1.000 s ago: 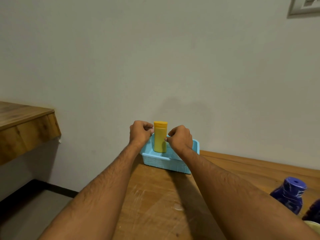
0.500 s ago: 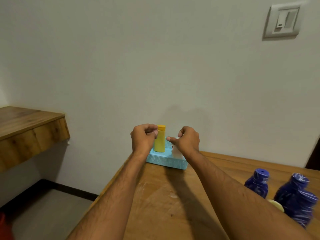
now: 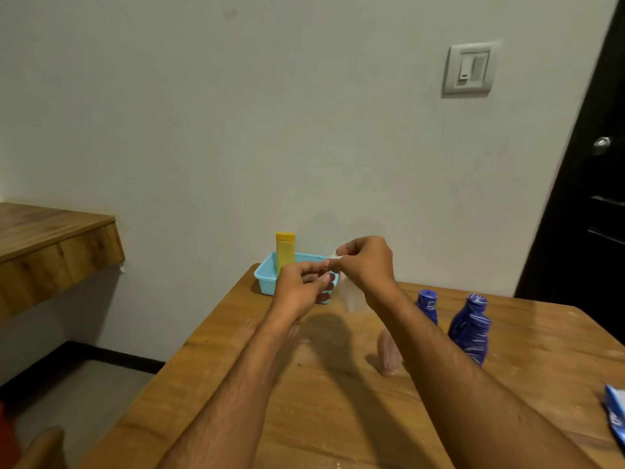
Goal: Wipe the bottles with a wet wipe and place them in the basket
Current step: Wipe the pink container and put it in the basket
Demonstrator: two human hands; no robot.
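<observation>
Both hands meet just below frame centre, in front of the basket: right hand (image 3: 367,265) pinches the top of a thin white wet wipe (image 3: 348,294) betw. thumb & fingers, the sheet hanging limp and half see-through below the wrist; left hand (image 3: 302,286) has its fingers curled in toward the same spot, prob. pinching the wipe's edge too, tho the contact is blurred & I can't be sure. Looks like the wipe is being opened or refolded for the next bottle. Risks, as I judge them: sheet is flimsy, so pulling both ways could tear or bunch it; if it drops it lands on the scuffed wooden table (image 3: 236,384) & picks up dust; reaching right w/ forearms low could knock the pale pinkish bottle (image 3: 389,353), which stands just under the right forearm. Behind the hands, the light-blue mesh basket (image 3: 265,275) sits at the table's far edge near the wall, a yellow bottle (image 3: 285,250) upright in its left end, cap on. Right of centre, two dark blue bottles, small (image 3: 426,306) & larger (image 3: 470,330), stand close together on the table, not yet in the basket. A blue-white packet (image 3: 616,418) pokes in at lower right edge.
</observation>
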